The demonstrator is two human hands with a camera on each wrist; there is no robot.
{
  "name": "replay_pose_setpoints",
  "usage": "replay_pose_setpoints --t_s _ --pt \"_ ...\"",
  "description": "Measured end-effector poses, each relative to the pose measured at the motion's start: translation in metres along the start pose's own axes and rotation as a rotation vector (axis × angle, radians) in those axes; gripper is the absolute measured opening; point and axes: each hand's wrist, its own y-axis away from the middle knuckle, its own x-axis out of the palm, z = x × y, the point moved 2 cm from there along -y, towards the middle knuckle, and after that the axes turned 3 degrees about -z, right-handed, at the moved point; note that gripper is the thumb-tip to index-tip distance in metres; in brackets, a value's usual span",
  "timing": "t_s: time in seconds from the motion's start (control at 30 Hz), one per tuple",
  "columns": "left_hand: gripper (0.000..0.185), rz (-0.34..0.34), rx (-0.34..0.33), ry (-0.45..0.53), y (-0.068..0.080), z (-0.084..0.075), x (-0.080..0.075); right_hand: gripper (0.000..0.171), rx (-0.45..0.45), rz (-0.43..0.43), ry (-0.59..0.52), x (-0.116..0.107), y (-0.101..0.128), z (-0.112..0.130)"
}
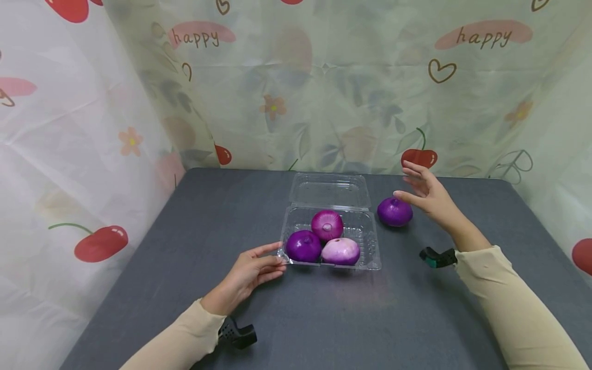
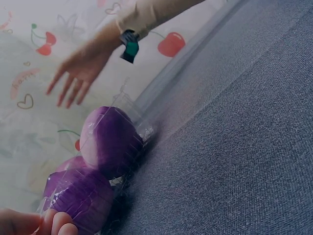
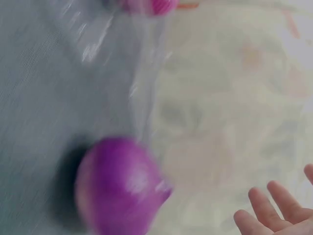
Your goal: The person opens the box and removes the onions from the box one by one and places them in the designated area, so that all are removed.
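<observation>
A clear plastic clamshell box (image 1: 370, 241) lies with its lid (image 1: 329, 190) folded back on the grey table. Inside it sit three purple onions: a dark one (image 1: 303, 246) at the front left, a striped one (image 1: 327, 225) behind, and a paler one (image 1: 340, 251) at the front right. My left hand (image 1: 250, 272) pinches the box's front left corner between thumb and fingers. Right of the box a fourth onion (image 1: 394, 211) rests on the table. My right hand (image 1: 427, 195) hovers above and just right of it, fingers spread, holding nothing; the right wrist view shows this onion (image 3: 120, 188) below the fingers.
The grey table (image 1: 208, 216) runs back to a hanging curtain (image 1: 324, 103) printed with cherries, flowers and words. More of this cloth (image 1: 69, 169) hangs at the left side. A camera is strapped to each wrist, the left one (image 1: 238, 334) close over the table.
</observation>
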Motion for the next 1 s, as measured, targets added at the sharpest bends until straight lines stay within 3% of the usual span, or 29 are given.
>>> replay_pose_setpoints --t_s 0.2,0.4,0.73,1.0 --pt "0.046 -0.001 -0.003 0.003 0.000 0.000 -0.001 0.071 -0.125 0.062 -0.052 0.022 0.012 0.027" --pt "0.045 -0.006 -0.004 -0.001 -0.001 0.001 -0.001 0.069 -0.168 0.174 -0.063 0.053 0.024 0.029" --pt "0.045 -0.003 0.001 0.000 -0.001 0.001 0.000 0.067 -0.114 0.407 -0.003 0.099 0.040 0.014" --pt "0.045 -0.004 -0.001 -0.002 -0.001 0.001 0.000 0.060 -0.080 0.514 0.103 0.112 0.036 0.009"
